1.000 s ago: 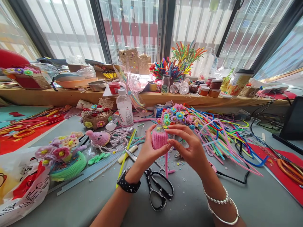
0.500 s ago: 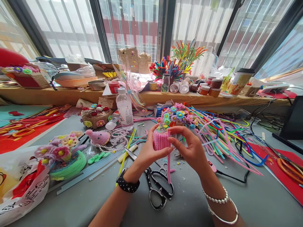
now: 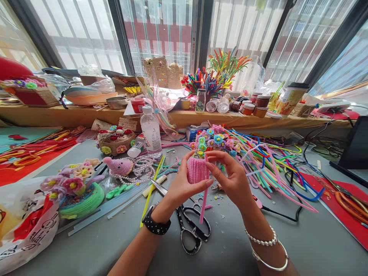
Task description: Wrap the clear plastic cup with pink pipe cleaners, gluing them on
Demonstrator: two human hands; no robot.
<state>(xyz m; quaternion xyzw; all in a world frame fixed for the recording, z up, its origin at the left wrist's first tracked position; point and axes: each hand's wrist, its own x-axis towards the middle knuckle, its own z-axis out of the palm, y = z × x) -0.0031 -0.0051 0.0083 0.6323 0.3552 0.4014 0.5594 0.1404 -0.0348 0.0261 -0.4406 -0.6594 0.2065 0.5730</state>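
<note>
Workpiece point(image 3: 197, 171) in left hand point(image 3: 180, 183), scissors point(image 3: 180, 222) on table point(image 3: 230, 249) below

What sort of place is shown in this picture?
Probably a handicraft workspace: chenille stems lie heaped on a gray table, with black-handled scissors and colorful fuzzy flowers also in view.

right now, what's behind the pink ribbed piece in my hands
Colourful flowers show past the top of the pink ribbed piece. Whatever lies directly behind is covered by the piece, the left hand and the right hand.
</note>
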